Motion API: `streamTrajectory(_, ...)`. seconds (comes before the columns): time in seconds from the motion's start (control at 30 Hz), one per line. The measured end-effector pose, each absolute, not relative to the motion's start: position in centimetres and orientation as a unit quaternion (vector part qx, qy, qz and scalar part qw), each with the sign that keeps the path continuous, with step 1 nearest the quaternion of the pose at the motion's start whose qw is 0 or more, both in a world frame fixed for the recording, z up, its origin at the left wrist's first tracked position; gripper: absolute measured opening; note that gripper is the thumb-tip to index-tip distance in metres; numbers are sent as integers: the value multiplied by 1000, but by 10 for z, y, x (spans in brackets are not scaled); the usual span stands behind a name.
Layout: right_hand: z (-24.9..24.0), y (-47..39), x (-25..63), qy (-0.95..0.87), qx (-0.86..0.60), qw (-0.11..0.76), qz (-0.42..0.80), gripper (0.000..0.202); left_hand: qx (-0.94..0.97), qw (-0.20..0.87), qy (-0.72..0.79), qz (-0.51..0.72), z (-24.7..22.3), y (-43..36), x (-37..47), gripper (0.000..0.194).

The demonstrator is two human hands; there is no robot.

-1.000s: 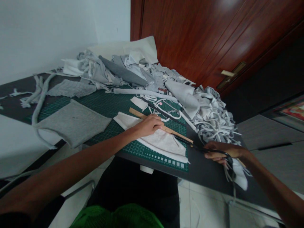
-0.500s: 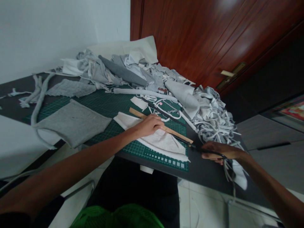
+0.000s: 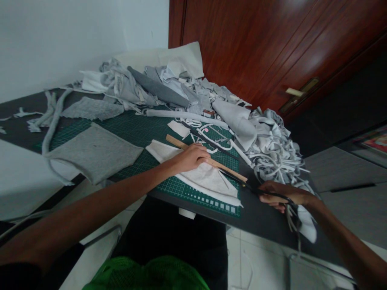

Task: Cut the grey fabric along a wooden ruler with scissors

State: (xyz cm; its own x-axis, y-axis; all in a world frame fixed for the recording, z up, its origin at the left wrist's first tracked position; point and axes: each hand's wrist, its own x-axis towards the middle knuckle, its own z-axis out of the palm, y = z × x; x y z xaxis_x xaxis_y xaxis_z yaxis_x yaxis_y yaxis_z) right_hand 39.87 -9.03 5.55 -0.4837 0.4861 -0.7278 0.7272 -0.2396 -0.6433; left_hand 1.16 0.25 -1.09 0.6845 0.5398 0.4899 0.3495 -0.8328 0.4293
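Observation:
My left hand [image 3: 193,158] is closed over a narrow wooden strip [image 3: 228,167], pressing it down on a piece of pale grey fabric [image 3: 205,183] with a white edge. My right hand [image 3: 279,194] is wrapped around the black handles of a pair of scissors [image 3: 251,189]. The blades point left along the near side of the strip, at the fabric's right part. Beneath the fabric lies a green cutting mat [image 3: 178,187]. The right hand's fingers are partly hidden by the handles.
A larger grey fabric piece [image 3: 96,151] lies to the left, overhanging the table edge. Heaped scraps [image 3: 272,141] and fabric strips line the back and right. Thin offcuts [image 3: 208,133] lie beyond the wooden strip. A wooden door [image 3: 242,48] stands behind the table.
The whole view has shifted slightly. Near the blades the fabric looks parted by a narrow line that was less plain before. Both hands keep nearly the same places.

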Motion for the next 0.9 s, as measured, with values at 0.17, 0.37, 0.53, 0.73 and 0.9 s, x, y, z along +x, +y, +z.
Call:
streamTrajectory(0.17, 61, -87, 394, 607, 494, 96, -615, 62, 907, 154, 239, 311, -10, 3, 11, 23)
streamTrajectory(0.37, 66, -89, 394, 592, 512, 84, -616, 62, 908, 140, 236, 317, -12, 5, 11, 24)
streamTrajectory(0.53, 62, -86, 396, 610, 515, 102, -593, 62, 907, 139, 241, 315, -12, 4, 11, 21)
streamTrajectory(0.73, 63, -86, 391, 622, 510, 126, -581, 66, 907, 142, 235, 319, -13, 5, 11, 21)
streamTrajectory(0.9, 66, -90, 386, 631, 531, 129, -551, 68, 909, 137, 237, 315, -14, 6, 12, 23)
